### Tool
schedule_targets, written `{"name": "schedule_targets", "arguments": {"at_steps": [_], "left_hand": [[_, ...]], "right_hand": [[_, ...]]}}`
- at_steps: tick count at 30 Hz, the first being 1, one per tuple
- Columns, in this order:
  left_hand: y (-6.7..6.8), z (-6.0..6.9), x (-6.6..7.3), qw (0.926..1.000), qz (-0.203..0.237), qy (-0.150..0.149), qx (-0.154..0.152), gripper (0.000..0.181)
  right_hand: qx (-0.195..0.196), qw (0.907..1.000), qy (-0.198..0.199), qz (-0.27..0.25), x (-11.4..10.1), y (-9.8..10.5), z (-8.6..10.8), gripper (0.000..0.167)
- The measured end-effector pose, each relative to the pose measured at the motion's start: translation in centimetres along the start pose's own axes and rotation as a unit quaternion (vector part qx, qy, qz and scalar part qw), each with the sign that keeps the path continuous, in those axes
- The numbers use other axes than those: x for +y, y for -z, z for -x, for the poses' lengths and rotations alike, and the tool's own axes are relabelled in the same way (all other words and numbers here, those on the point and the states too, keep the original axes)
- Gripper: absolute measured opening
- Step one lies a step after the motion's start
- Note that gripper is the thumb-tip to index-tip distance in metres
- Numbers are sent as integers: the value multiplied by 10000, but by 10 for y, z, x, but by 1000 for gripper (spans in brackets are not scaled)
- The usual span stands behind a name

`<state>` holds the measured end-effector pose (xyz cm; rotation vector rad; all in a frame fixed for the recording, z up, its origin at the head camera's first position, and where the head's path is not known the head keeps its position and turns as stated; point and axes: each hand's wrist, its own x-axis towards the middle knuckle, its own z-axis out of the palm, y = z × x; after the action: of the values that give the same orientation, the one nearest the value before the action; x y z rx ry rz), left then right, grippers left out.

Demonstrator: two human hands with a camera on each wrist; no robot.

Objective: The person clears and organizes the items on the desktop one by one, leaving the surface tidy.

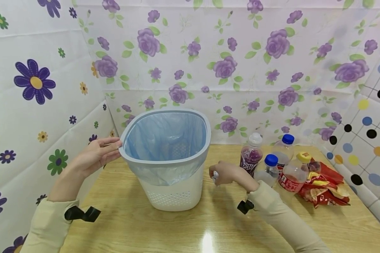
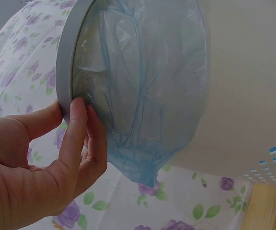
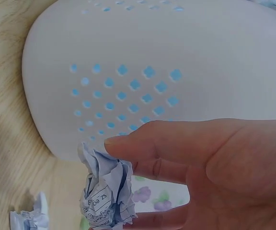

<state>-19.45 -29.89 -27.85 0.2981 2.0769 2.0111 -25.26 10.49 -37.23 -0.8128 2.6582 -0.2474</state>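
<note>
A white trash bin (image 1: 177, 196) with a grey rim (image 1: 164, 162) stands upright on the table, lined with a translucent blue plastic bag (image 1: 161, 135). At the left side, my left hand (image 1: 93, 156) pinches the rim between thumb and fingers, as the left wrist view shows up close. To the right of the bin, my right hand (image 1: 227, 172) holds a crumpled piece of printed paper (image 3: 108, 191) between thumb and fingers, beside the bin's perforated wall. A second crumpled paper (image 3: 30, 218) lies on the table in the right wrist view; the head view does not show it.
On the table (image 1: 139, 232), to the right, stand a purple drink bottle (image 1: 251, 156), two blue-capped bottles, one in front (image 1: 267, 170), and a yellow-capped bottle (image 1: 293, 174). Beside them lies a red snack bag (image 1: 326, 182). A flowered cloth (image 1: 193, 70) hangs behind.
</note>
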Motion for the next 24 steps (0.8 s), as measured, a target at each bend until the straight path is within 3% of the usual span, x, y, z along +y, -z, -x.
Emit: {"name": "schedule_targets", "arguments": {"at_steps": [9,15,24], "left_hand": [[0,-1,0,10000,37,-42,-44,17],[-1,0,1,10000,-16,38,63,20],[-1,0,1,10000,9,21,70,20]], "right_hand": [[100,9998,-159,-95,-2,6,6,19],[100,9985,-344,-424,-6,13,12,18],[412,9991,9,139,-10,27,24,17]]}}
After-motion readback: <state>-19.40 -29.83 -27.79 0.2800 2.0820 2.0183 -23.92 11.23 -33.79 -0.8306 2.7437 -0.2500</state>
